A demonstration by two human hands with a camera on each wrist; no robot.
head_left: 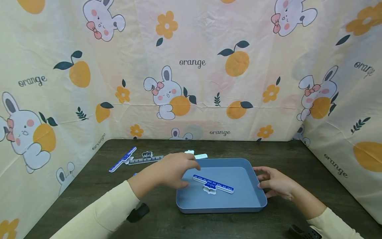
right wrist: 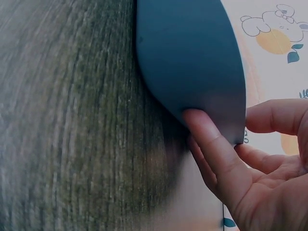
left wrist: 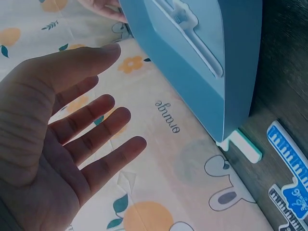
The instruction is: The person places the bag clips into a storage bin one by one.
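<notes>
Left hand (head_left: pixel 174 171) hovering flat over the near-left corner of the blue tray (head_left: pixel 238 205), fingers spread and straight, holding nothing; right hand (head_left: pixel 274 182) at the tray's right rim, thumb and fingers lightly touching the wall without clamping. One dark blue ruler (head_left: pixel 213 184) lying inside the tray. Three more rulers behind it on the dark table (head_left: pixel 298 156): blue (head_left: pixel 122 159), grey (head_left: pixel 146 159), white (head_left: pixel 200 155).

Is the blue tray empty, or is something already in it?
Not empty: one blue ruler lies inside the blue tray; other rulers remain outside it on the table.
</notes>
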